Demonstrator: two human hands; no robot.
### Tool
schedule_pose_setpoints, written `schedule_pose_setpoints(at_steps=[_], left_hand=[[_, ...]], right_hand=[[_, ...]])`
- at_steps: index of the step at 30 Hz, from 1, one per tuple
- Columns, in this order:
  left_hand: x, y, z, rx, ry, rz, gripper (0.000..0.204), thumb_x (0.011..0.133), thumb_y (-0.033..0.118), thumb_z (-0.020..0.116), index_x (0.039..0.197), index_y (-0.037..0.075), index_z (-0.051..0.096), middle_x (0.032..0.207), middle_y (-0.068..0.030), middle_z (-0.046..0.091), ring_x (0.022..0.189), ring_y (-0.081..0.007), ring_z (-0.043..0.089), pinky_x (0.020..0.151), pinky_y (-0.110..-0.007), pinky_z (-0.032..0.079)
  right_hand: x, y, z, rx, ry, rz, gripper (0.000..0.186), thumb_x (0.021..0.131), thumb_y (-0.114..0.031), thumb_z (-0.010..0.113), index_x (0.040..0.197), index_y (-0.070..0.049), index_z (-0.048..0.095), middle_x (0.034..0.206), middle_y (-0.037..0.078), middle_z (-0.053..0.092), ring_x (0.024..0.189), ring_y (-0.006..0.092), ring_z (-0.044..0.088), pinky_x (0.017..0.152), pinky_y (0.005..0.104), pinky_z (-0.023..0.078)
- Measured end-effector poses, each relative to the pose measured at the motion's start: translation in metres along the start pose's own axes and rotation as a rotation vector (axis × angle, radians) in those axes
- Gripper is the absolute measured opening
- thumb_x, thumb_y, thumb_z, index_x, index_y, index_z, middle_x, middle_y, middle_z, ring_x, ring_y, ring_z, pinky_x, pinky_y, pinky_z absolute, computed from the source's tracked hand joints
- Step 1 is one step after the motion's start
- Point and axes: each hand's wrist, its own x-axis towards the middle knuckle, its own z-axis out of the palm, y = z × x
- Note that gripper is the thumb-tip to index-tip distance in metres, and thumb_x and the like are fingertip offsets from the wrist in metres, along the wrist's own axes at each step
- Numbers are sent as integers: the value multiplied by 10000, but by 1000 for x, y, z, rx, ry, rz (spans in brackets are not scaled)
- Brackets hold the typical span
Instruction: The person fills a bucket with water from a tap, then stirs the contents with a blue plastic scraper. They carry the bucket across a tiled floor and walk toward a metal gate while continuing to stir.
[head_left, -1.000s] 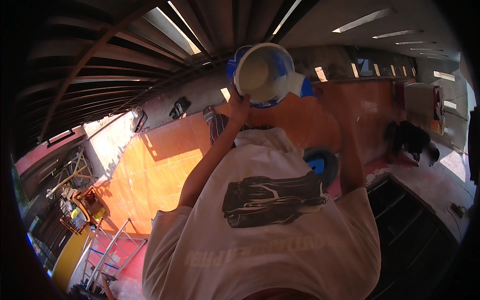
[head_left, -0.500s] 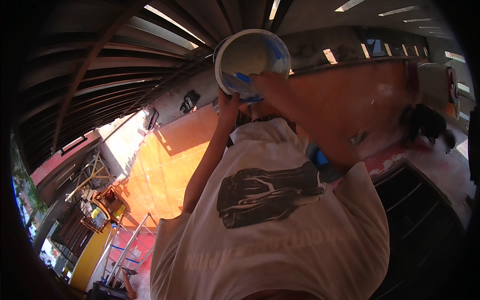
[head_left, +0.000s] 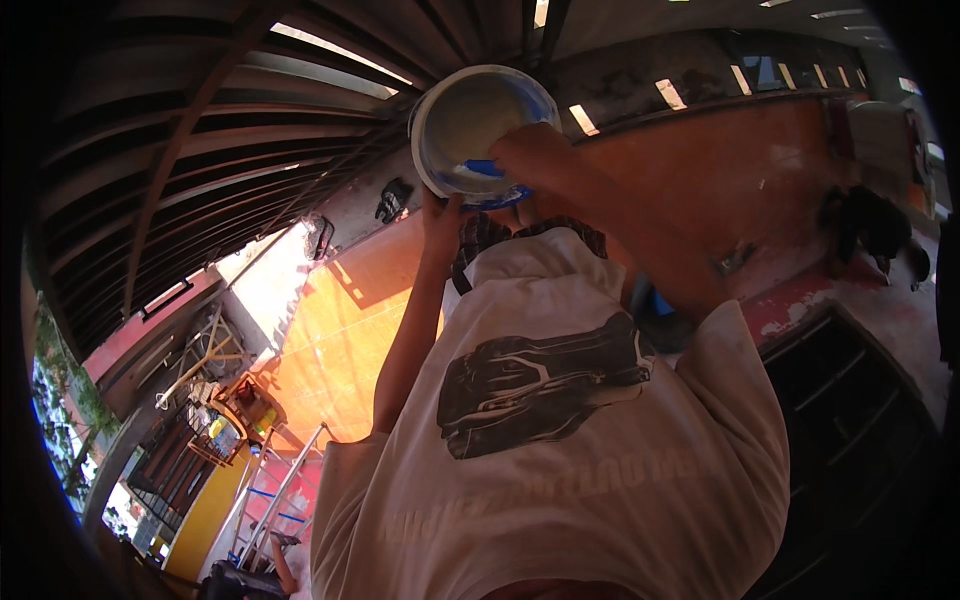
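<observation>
A white round bucket (head_left: 420,140) is tilted toward me in front of my body, with pale material inside and blue marks along its lower rim. Fingers of my left hand (head_left: 441,212) are closed on its near lower edge. My right hand (head_left: 535,155) reaches over the rim into the opening. Its fingers are curled around a blue tool (head_left: 483,167), whose kind I cannot make out. Much of that tool is hidden by the hand and the bucket's contents.
Orange tiled floor (head_left: 345,375) spreads below. A metal ladder (head_left: 275,500) and a wooden chair (head_left: 245,405) stand at lower left. Dark slats (head_left: 200,190) line the left side. Another person in dark clothes (head_left: 868,230) bends down at far right. A dark slatted panel (head_left: 840,400) lies at right.
The bucket has shifted slightly left with both hands. My right hand has moved left and up a little inside the opening, with the blue tool. The other person at right has moved slightly.
</observation>
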Motion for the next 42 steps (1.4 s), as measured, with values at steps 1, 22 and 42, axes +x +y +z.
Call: schedule_pose_setpoints(at_steps=[1,22,42], left_hand=[[0,1,0,35,7,12,602,946,47,566,1483,62,297,1375,-158,489,1175,-239,590,804,-321,614],[-33,-26,-25,-26,162,-32,617,951,39,539,1501,82,265,1349,-165,500,1174,-275,592,804,-343,625],[-149,-172,-129,-1109,601,79,520,863,-31,484,1368,-64,366,1328,-224,512,1204,-373,584,995,-500,557]], right_hand=[[-3,0,-1,5,70,-3,140,765,-144,676,868,-91,755,859,136,732,842,301,729,749,444,575],[-13,-42,29,218,81,33,324,824,-100,689,1144,-50,684,999,201,709,915,374,694,795,465,544],[18,-115,59,1111,-527,64,266,966,-236,682,1080,-31,558,704,-20,523,525,42,465,469,215,363]])
